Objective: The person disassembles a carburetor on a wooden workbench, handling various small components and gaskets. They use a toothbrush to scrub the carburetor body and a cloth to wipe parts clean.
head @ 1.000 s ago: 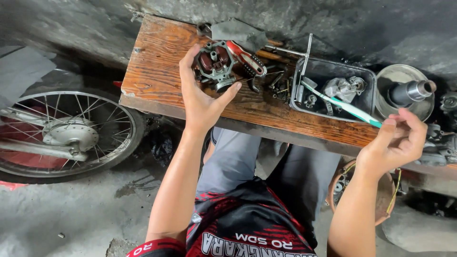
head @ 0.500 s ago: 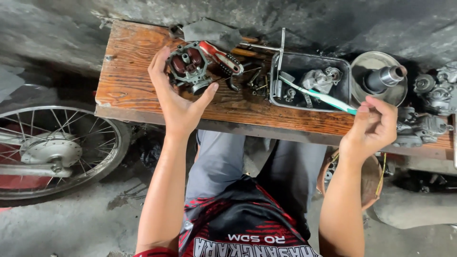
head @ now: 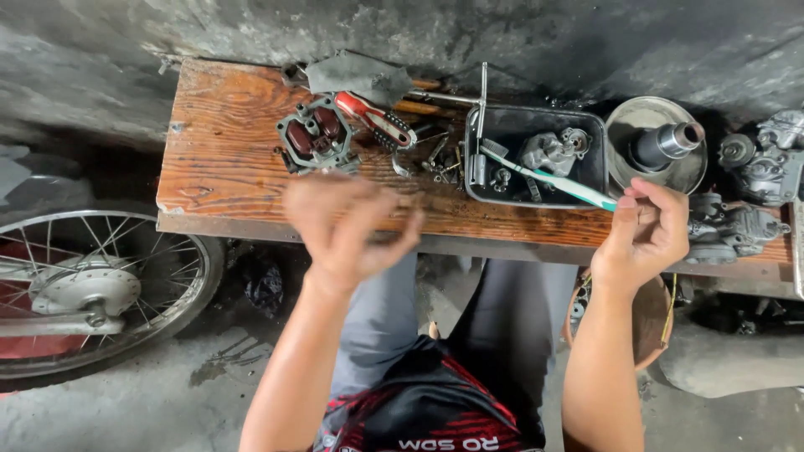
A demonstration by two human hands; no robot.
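Right hand (head: 645,238) is pinching the toothbrush (head: 548,177), bristles over the carburetor part (head: 553,151) in the tray (head: 536,117). Left hand (head: 352,226) is blurry, holding nothing, I reckon. I'd steady that part and scrub lightly.

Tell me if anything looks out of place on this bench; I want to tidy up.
One thing: a toothbrush, held by the right hand, slants across the rim of the dark metal tray among carburetor parts. Small screws and bits lie scattered loose on the wooden bench. The left hand is blurred.
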